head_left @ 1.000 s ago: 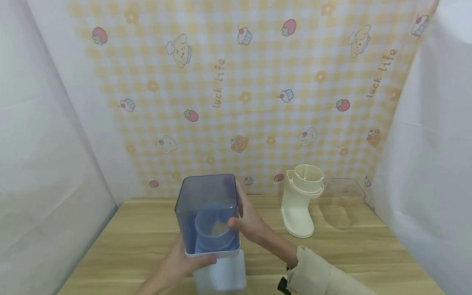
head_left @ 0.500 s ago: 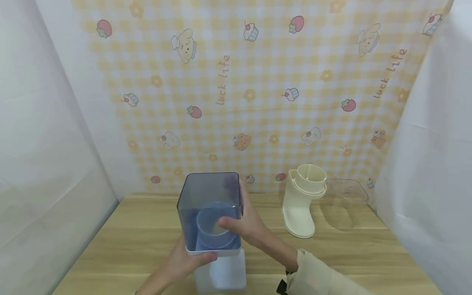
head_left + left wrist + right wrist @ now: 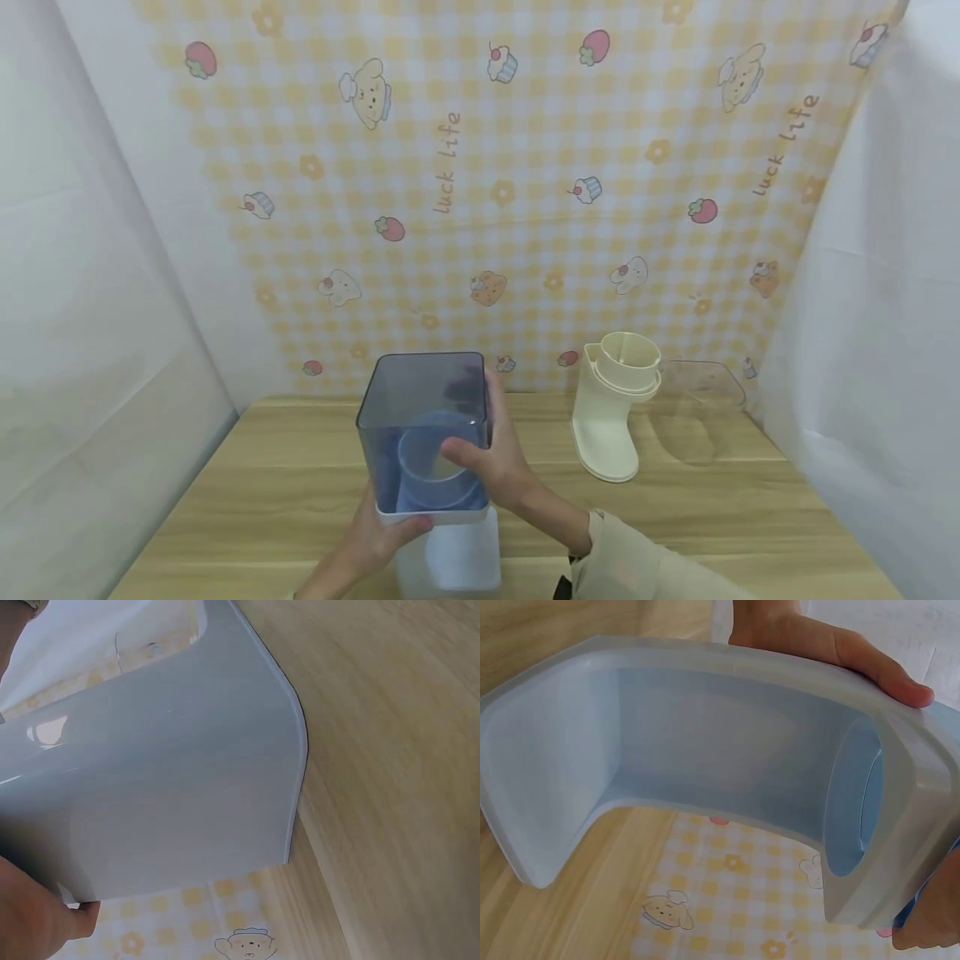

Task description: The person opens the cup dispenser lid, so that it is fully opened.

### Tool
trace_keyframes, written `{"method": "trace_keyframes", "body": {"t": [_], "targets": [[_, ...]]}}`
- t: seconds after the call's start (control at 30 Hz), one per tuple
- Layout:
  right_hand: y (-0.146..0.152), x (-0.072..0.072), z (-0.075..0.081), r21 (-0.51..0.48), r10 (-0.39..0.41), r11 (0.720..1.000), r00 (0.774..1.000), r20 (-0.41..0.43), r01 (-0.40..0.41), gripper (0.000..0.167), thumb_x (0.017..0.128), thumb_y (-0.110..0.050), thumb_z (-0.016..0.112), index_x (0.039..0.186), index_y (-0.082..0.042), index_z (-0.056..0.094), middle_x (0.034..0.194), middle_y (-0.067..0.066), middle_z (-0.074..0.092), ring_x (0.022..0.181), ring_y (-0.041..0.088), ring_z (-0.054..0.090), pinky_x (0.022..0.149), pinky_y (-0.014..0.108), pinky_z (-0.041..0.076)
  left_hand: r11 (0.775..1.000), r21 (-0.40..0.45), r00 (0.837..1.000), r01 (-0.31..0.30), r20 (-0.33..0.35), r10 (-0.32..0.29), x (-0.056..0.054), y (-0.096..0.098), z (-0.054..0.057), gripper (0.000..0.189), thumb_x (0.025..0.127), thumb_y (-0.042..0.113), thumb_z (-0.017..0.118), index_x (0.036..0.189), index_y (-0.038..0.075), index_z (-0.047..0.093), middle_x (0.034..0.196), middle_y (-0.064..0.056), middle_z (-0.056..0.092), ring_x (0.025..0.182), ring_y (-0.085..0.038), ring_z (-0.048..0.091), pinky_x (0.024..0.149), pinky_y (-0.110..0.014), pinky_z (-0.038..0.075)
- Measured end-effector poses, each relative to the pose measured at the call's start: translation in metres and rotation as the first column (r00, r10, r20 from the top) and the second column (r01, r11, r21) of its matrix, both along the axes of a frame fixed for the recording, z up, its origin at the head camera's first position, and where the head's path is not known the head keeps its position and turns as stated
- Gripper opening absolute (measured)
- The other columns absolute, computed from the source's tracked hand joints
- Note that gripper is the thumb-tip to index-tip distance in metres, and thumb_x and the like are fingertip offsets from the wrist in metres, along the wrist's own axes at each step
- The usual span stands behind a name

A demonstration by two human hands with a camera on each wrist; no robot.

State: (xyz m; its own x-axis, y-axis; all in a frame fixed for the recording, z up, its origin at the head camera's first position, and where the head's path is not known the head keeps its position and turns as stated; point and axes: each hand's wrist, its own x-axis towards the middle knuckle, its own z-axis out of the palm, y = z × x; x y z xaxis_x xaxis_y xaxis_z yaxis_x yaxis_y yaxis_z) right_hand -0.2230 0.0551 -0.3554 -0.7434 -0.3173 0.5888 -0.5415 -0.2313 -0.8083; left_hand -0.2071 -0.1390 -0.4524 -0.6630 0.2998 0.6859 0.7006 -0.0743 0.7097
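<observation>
A smoky blue-grey, square see-through tub (image 3: 423, 387) with a round collar inside stands in the middle of the head view. Its pale blue C-shaped stand (image 3: 727, 735) has a long flat foot and a round opening, seen side-on in the right wrist view. My left hand (image 3: 371, 537) grips the tub's lower left, its thumb along the white bottom edge. On the right side, my right hand (image 3: 498, 462) holds the tub with the thumb laid over the near wall. Most of both hands' fingers are hidden behind the tub and stand.
A cream boot-shaped stand (image 3: 609, 425) with a ring-like top stands at the back right of the wooden table (image 3: 277, 492). Beside it is a clear plastic container (image 3: 697, 417). A checked cloth (image 3: 540, 242) hangs behind, with white sheets (image 3: 97, 317) at both sides.
The right thumb has slid left across the tub's near wall, and the left thumb has drawn slightly left along the bottom edge. The tub stays in nearly the same place.
</observation>
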Motion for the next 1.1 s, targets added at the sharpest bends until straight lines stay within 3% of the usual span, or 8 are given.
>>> {"method": "trace_keyframes", "body": {"t": [0.4,0.9,1.1], "targets": [[0.001,-0.0011,-0.0022,0.0,-0.023,1.0,1.0,0.006,0.023,0.088,0.085,-0.061,0.068,0.151,-0.02,0.027,0.138,0.009,0.047,0.122,0.026,0.05,0.102,0.038,0.045,0.998,0.033,0.999,0.048,0.013,-0.048,-0.0016,0.0021,0.0,0.066,0.089,0.014,0.074,0.143,0.007,0.038,0.127,0.005,0.063,0.108,-0.011,0.065,0.096,-0.027,0.051],[0.0011,-0.002,-0.0025,0.022,-0.041,0.999,0.999,0.018,0.04,0.089,0.084,-0.064,0.067,0.151,-0.021,0.028,0.138,0.01,0.048,0.122,0.028,0.05,0.102,0.039,0.045,0.996,0.061,0.998,0.061,-0.021,-0.06,-0.0026,0.0045,0.0012,0.065,0.09,0.016,0.072,0.144,0.005,0.037,0.128,0.005,0.062,0.109,-0.011,0.065,0.096,-0.027,0.051],[0.001,-0.001,-0.0002,0.042,-0.033,0.999,0.998,0.047,0.031,0.094,0.082,-0.067,0.066,0.153,-0.02,0.024,0.141,0.012,0.046,0.125,0.028,0.048,0.105,0.049,0.041,0.996,0.074,0.999,0.049,-0.024,-0.048,-0.0015,0.0046,-0.0001,0.065,0.089,0.013,0.072,0.143,0.005,0.038,0.127,0.005,0.062,0.108,-0.011,0.064,0.096,-0.026,0.051]]}}
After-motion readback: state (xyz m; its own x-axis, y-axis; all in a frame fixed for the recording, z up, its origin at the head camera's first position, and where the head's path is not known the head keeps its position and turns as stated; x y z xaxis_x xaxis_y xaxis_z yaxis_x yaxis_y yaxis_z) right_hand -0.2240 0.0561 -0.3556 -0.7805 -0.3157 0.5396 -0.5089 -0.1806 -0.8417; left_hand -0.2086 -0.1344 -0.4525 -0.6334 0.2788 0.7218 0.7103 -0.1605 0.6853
